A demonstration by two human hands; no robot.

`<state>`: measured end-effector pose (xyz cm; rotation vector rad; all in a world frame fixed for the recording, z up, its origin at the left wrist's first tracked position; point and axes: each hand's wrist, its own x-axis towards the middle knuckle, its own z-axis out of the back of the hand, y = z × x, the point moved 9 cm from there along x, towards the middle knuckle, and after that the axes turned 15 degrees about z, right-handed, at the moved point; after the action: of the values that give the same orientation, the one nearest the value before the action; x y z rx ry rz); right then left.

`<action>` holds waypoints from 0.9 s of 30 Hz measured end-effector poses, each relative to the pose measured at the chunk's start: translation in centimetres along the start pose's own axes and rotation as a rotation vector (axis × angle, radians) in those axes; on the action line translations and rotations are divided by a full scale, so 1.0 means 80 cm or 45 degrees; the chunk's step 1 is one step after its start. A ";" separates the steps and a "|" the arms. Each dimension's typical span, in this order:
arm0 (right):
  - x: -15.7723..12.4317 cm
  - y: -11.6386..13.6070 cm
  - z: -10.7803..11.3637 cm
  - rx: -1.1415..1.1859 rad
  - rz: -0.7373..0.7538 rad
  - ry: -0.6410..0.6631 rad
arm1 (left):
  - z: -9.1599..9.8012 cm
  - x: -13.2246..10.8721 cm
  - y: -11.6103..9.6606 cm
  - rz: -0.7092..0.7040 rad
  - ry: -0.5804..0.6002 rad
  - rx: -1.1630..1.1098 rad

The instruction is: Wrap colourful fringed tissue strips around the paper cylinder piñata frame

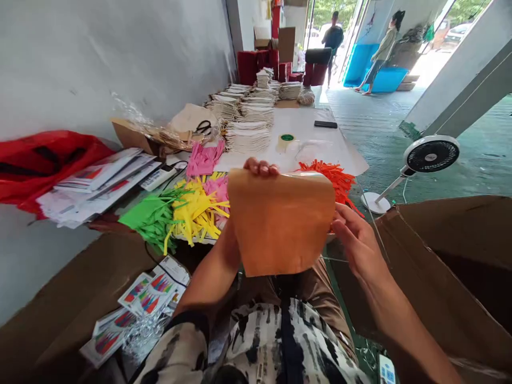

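1. The printed cards [150, 290] lying by the near left edge of the surface [308, 125] are showing coloured cone shapes. Their lettering is too small to read. The brown paper sheet [280, 224] is showing a plain face with no print.
2. The tape roll [285, 141] with a green core is sitting mid-surface. A black phone [325, 124] is lying beyond it, toward the right edge.
3. Stacks of white paper goods [248, 136] are filling the far left part of the surface, and scissors [204, 127] are lying just beside them.
4. Green strips [150, 218], yellow strips [196, 210] and pink strips [204, 159] are crowding the near left edge. Orange strips [336, 178] are spilling over the near right corner.
5. Bare white surface is lying open between the tape roll and the right edge.
6. An open cardboard box [452, 250] is standing off the right edge, close to the person's right arm, and a white fan [430, 154] is standing on the floor beyond it.
7. The brown paper sheet is being held upright in the air over the near edge, above the person's lap.
8. The left hand [262, 169] is gripping the sheet from behind, with its fingertips curling over the top edge.
9. The right hand [354, 234] is pinching the sheet's right edge.
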<state>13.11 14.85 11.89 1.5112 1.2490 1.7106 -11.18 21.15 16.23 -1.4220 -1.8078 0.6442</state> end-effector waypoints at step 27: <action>-0.124 0.081 0.127 -0.665 0.162 -0.721 | -0.069 -0.100 0.136 0.589 0.279 0.409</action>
<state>26.28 6.49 12.50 1.5958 0.3862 1.3816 0.62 15.97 9.40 -1.6212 -1.1493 0.9234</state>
